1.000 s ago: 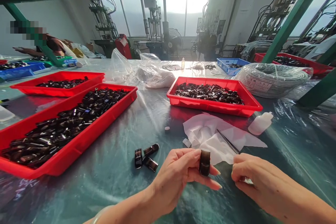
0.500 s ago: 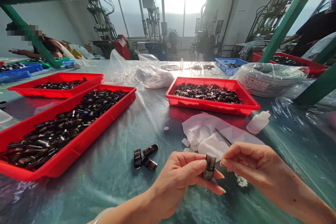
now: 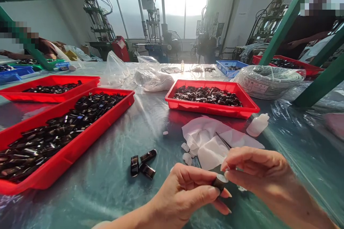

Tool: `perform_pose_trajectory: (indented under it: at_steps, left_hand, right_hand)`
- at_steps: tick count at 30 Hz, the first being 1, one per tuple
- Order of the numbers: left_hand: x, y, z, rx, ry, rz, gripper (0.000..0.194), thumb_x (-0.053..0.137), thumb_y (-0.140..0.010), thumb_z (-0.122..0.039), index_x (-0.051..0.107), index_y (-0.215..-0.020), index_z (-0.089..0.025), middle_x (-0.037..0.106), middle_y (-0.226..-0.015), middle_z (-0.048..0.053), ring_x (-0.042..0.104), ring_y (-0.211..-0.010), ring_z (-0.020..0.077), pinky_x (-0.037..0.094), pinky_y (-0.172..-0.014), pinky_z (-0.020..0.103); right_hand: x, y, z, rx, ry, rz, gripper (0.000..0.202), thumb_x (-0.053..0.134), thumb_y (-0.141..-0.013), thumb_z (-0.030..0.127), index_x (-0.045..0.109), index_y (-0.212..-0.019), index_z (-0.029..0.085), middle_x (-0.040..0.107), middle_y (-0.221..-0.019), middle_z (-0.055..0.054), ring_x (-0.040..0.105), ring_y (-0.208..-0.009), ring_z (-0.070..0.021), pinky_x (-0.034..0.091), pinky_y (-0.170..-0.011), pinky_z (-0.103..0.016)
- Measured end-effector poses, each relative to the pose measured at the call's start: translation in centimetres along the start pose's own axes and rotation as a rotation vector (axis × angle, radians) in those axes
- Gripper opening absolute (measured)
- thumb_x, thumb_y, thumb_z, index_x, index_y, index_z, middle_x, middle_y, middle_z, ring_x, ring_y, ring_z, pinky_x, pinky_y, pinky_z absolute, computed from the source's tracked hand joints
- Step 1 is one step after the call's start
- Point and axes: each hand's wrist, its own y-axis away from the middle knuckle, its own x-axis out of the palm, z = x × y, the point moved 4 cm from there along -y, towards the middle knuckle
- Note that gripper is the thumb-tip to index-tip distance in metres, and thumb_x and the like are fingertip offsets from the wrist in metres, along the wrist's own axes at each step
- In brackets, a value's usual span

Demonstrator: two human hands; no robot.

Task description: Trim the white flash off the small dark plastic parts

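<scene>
The left hand (image 3: 188,193) grips one dark translucent part (image 3: 219,183) between thumb and fingers, the pale end tilted toward the right hand (image 3: 255,171). The right hand is nearly closed, thumb and index fingertips drawn together at that pale end; whether they grip anything cannot be determined.

Beyond the left hand, to its left, three dark pieces (image 3: 143,164) lie close together on the plastic-covered table (image 3: 113,189). Farther left, a large red tray (image 3: 88,141) is filled with similar parts.

Just beyond the hands, white scraps (image 3: 187,158) lie beside a crumpled white cloth (image 3: 208,146). A thin dark tool (image 3: 222,139) lies over the cloth; its near end is hidden by the right hand. A white bottle (image 3: 258,124) lies tilted beyond the right hand.

Farther ahead of both hands stands a second red tray (image 3: 209,109) of dark parts. Beyond the right hand, past this tray, rests a plastic-wrapped coil (image 3: 271,86). Farthest ahead, a fan (image 3: 172,41) stands near the windows.
</scene>
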Motion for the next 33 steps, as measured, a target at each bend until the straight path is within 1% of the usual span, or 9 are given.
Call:
perform_pose_trajectory:
  at_steps: [2,4,6,14,19,23,25,28,33]
  left_hand:
    - [0.0,0.0,0.0,-0.004,-0.009,-0.005,0.025,0.071,-0.068,-0.030,0.075,-0.082,-0.010,0.069,-0.073,0.009,0.065,-0.063,0.0167,0.049,-0.070,0.028]
    - [0.0,0.0,-0.1,0.000,-0.012,-0.013,0.025,0.071,-0.067,-0.030,0.075,-0.083,-0.010,0.070,-0.076,0.010,0.065,-0.063,0.0167,0.049,-0.069,0.029]
    - [0.0,-0.1,-0.1,0.006,-0.013,-0.016,0.026,0.071,-0.068,-0.030,0.075,-0.083,-0.009,0.070,-0.078,0.011,0.064,-0.063,0.0167,0.049,-0.069,0.029]
    - [0.1,0.0,0.2,0.035,0.004,-0.015,0.024,0.071,-0.069,-0.029,0.074,-0.086,-0.012,0.069,-0.078,0.009,0.062,-0.063,0.0136,0.049,-0.068,0.027]
    - [0.0,0.0,0.2,0.049,0.017,-0.021,0.024,0.071,-0.069,-0.029,0.074,-0.088,-0.014,0.068,-0.074,0.007,0.062,-0.062,0.0130,0.048,-0.067,0.025]
    - [-0.1,0.0,0.2,0.068,0.027,-0.023,0.022,0.070,-0.071,-0.028,0.074,-0.088,-0.016,0.067,-0.072,0.005,0.062,-0.062,0.0129,0.048,-0.067,0.026]
    - [-0.1,0.0,0.2,0.080,0.026,-0.025,0.021,0.069,-0.071,-0.027,0.074,-0.088,-0.016,0.066,-0.072,0.005,0.062,-0.062,0.0129,0.049,-0.067,0.026]
    - [-0.2,-0.1,0.1,0.091,0.009,-0.033,0.021,0.068,-0.072,-0.027,0.074,-0.088,-0.015,0.066,-0.073,0.006,0.063,-0.061,0.0131,0.049,-0.065,0.025]
    - [-0.2,-0.1,0.2,0.089,-0.003,-0.039,0.022,0.067,-0.073,-0.028,0.074,-0.091,-0.015,0.065,-0.075,0.006,0.063,-0.060,0.0133,0.050,-0.062,0.025]
  right_hand:
    - [0.0,-0.1,0.0,-0.005,-0.015,0.097,0.001,0.072,-0.067,0.022,0.072,-0.066,0.021,0.063,-0.064,-0.001,0.055,-0.059,-0.0112,0.044,-0.051,-0.020]
    - [0.1,-0.1,-0.2,0.013,-0.067,0.180,0.004,0.070,-0.070,0.021,0.074,-0.070,0.023,0.063,-0.069,-0.002,0.057,-0.060,-0.0119,0.046,-0.053,-0.022]
    - [0.1,0.0,-0.4,0.039,-0.126,0.209,0.008,0.068,-0.072,0.021,0.074,-0.074,0.025,0.063,-0.073,-0.002,0.060,-0.061,-0.0132,0.048,-0.056,-0.025]
    - [0.7,0.4,-0.3,0.039,-0.115,0.116,0.009,0.070,-0.071,0.023,0.076,-0.075,0.028,0.063,-0.069,-0.002,0.059,-0.058,-0.0119,0.046,-0.052,-0.022]
    - [0.9,0.6,-0.2,-0.060,-0.012,0.092,0.015,0.068,-0.072,0.021,0.075,-0.081,0.031,0.064,-0.070,-0.002,0.058,-0.059,-0.0107,0.046,-0.051,-0.019]
    - [1.0,0.7,-0.3,-0.204,0.077,0.130,0.026,0.064,-0.075,0.016,0.073,-0.090,0.035,0.064,-0.075,-0.002,0.060,-0.062,-0.0124,0.049,-0.053,-0.021]
    - [1.0,0.8,-0.5,-0.253,0.107,0.120,0.028,0.064,-0.075,0.014,0.072,-0.092,0.035,0.064,-0.076,-0.002,0.060,-0.062,-0.0122,0.049,-0.052,-0.020]
    - [1.1,0.8,-0.8,-0.258,0.094,0.064,0.028,0.064,-0.075,0.015,0.072,-0.092,0.035,0.064,-0.076,-0.001,0.061,-0.062,-0.0116,0.049,-0.052,-0.019]
    - [1.4,0.9,-1.3,-0.248,0.082,0.036,0.030,0.064,-0.075,0.014,0.072,-0.092,0.037,0.063,-0.077,0.000,0.060,-0.063,-0.0111,0.048,-0.052,-0.018]
